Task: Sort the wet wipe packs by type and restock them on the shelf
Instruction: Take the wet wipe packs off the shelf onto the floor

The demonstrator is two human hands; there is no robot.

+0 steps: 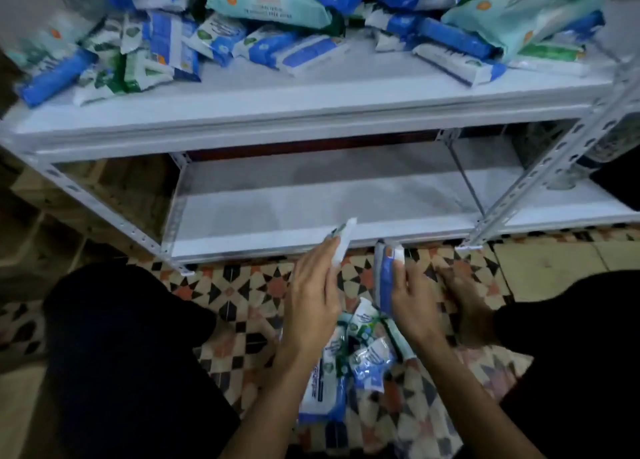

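Viewpoint: head camera, looking down past two forearms at a white metal shelf unit (311,119) standing on a patterned tile floor (242,285).

Left hand (311,292): fingers curled round a slim white pack with green print (343,243); the pack stands upright on edge, its top end just in front of the lip of the lower shelf (311,209).

Right hand (412,302): fingers and thumb wrapped round a blue-and-white pack (386,278), held upright on edge just beside the left hand's pack, the two packs apart.

Floor pile (349,361): several wet wipe packs, blue-white and green-white, lying loosely on the tiles between the person's knees and below both wrists; some overlap.

Upper shelf (311,91): carries an unsorted heap of packs (277,32) towards its back half, with blue-and-white, green-and-white and larger pale teal types lying mixed at all angles; its front strip is bare.

Large teal pack (270,4): lies across the top of the heap near the middle.

Lower shelf: white board in front of the hands; neither held pack rests on it.

Legs (131,354): dark-clothed knees at either side of the floor pile.

Image quality: dim and slightly blurred; print on the packs is unreadable.
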